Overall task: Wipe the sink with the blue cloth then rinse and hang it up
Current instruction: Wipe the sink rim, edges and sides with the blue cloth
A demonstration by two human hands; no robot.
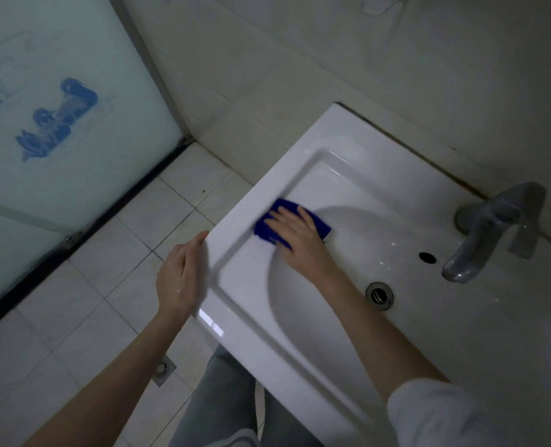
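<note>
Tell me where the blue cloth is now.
In the head view, the cloth lies under the flat right hand on the left inner slope of the sink, near the rim, across the basin from the tap.

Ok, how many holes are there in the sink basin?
2: the metal-ringed drain at the bottom of the basin, and a small dark hole in the wall below the faucet. The right hand and blue cloth cover part of it, so more could be hidden.

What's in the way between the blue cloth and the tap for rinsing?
Nothing visible. The right hand presses the blue cloth flat on the left of the sink; only bare porcelain lies between it and the tap, with the drain set flush.
</note>
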